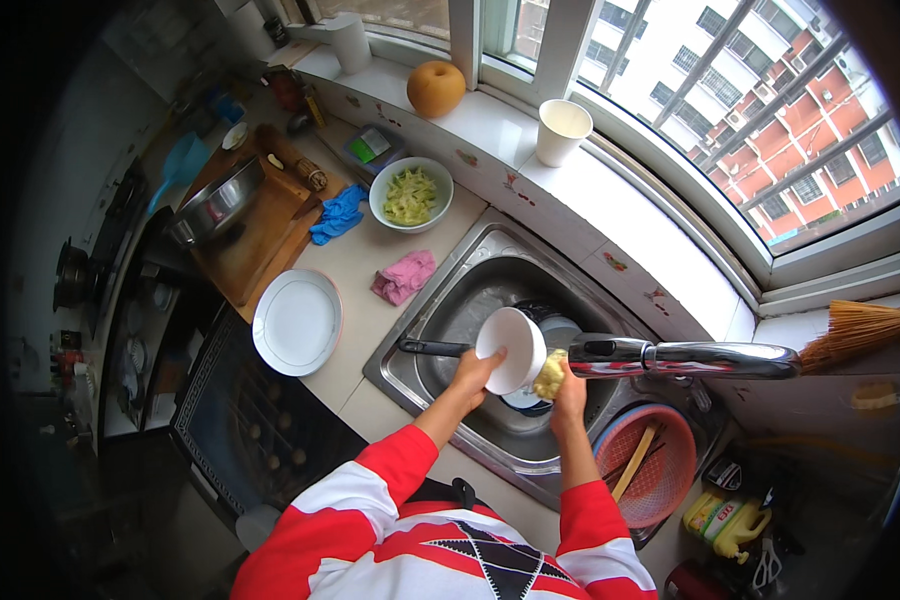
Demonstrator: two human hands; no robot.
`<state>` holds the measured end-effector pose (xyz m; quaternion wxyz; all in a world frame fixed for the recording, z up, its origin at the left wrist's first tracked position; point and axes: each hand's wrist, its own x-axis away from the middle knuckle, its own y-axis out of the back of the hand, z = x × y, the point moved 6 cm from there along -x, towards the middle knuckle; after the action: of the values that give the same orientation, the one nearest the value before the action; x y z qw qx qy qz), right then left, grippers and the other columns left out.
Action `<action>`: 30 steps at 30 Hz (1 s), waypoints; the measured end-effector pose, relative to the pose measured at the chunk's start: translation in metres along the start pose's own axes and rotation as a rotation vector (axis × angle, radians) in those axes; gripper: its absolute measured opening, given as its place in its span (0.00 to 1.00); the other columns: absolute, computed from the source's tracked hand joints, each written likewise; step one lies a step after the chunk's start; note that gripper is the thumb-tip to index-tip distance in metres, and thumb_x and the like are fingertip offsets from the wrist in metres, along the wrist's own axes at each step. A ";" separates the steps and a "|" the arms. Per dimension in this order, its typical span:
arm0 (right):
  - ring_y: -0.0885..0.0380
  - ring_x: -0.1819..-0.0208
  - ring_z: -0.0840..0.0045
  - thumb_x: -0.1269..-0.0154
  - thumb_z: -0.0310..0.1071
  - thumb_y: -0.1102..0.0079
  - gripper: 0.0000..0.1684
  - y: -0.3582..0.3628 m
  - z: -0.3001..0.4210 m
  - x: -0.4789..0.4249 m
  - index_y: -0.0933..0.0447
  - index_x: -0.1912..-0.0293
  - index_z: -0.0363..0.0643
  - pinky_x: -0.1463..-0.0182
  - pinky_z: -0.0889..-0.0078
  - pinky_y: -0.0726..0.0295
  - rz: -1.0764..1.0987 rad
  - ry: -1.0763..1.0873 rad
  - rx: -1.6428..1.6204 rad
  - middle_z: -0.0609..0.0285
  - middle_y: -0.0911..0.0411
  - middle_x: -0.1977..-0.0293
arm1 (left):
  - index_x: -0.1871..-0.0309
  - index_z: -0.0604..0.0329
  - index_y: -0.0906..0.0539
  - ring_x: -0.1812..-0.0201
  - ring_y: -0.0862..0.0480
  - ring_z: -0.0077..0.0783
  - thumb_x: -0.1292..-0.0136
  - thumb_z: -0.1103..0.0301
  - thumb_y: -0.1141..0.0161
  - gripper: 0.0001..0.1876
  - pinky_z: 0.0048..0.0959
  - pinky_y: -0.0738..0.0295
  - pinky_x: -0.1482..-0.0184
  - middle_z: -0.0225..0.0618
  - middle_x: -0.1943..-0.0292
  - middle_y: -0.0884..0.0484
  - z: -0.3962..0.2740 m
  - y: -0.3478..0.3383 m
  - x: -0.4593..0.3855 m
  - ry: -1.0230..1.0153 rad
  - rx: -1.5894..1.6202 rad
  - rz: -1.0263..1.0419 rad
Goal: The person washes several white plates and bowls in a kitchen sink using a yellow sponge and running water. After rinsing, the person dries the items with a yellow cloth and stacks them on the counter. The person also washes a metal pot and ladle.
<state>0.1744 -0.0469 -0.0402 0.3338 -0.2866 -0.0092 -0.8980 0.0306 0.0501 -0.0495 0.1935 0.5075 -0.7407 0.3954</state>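
Observation:
Over the stainless steel sink [465,300], my left hand [478,375] grips the rim of a white bowl [511,349], which is tilted with its inside towards me. A yellowish scrubber [550,375] is in my right hand [570,394], held close to the outer right side of the bowl. The chrome faucet [667,358] reaches in from the right, its head just beside my right hand. Below the bowl, dishes [559,330] lie in the basin, partly hidden. A black pan handle [435,346] sticks out across the basin's left side.
Left of the sink are a pink cloth [405,276], a white plate [297,322], a bowl of sliced green vegetable [411,196] and a blue cloth [339,215]. A steel basin [221,201] leans on a wooden cutting board [270,225]. A pink colander [664,457] holds utensils at right.

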 end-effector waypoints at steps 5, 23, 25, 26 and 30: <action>0.29 0.53 0.78 0.40 0.41 0.42 0.26 -0.019 0.042 0.006 0.32 0.46 0.38 0.48 0.74 0.31 0.285 0.156 0.342 0.62 0.28 0.52 | 0.43 0.64 0.31 0.51 0.24 0.30 0.46 0.82 0.50 0.24 0.27 0.28 0.53 0.37 0.51 0.25 -0.037 -0.012 0.017 -0.111 -0.136 0.174; 0.27 0.59 0.48 0.49 0.45 0.34 0.28 -0.014 -0.043 -0.025 0.27 0.51 0.39 0.53 0.57 0.27 0.309 0.386 1.197 0.37 0.28 0.61 | 0.40 0.49 0.30 0.50 0.24 0.46 0.56 0.87 0.49 0.35 0.38 0.25 0.54 0.44 0.46 0.32 -0.186 0.030 0.101 -1.238 -1.413 -0.277; 0.30 0.54 0.48 0.53 0.51 0.33 0.36 -0.017 -0.072 -0.034 0.29 0.50 0.36 0.48 0.55 0.30 0.143 0.110 1.089 0.35 0.31 0.57 | 0.40 0.55 0.32 0.50 0.24 0.46 0.54 0.87 0.51 0.33 0.36 0.27 0.50 0.45 0.44 0.31 -0.210 0.083 0.112 -1.235 -1.403 -0.531; 0.32 0.51 0.47 0.55 0.53 0.32 0.39 -0.019 -0.092 -0.041 0.30 0.49 0.35 0.45 0.55 0.32 0.108 0.087 1.119 0.34 0.33 0.55 | 0.39 0.58 0.33 0.50 0.24 0.45 0.52 0.86 0.52 0.32 0.34 0.29 0.48 0.46 0.44 0.30 -0.221 0.109 0.118 -1.236 -1.384 -0.654; 0.37 0.47 0.44 0.56 0.43 0.32 0.41 -0.017 -0.133 -0.054 0.39 0.45 0.35 0.43 0.54 0.34 0.072 0.016 1.232 0.33 0.38 0.49 | 0.37 0.60 0.37 0.49 0.24 0.42 0.34 0.70 0.54 0.22 0.38 0.25 0.51 0.46 0.47 0.28 -0.211 0.242 0.112 -0.569 -0.144 -0.805</action>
<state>0.1293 -0.0292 -0.1761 0.4681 -0.0343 -0.5142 -0.7179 -0.2583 0.1900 0.0621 0.1555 0.8264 -0.5348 0.0828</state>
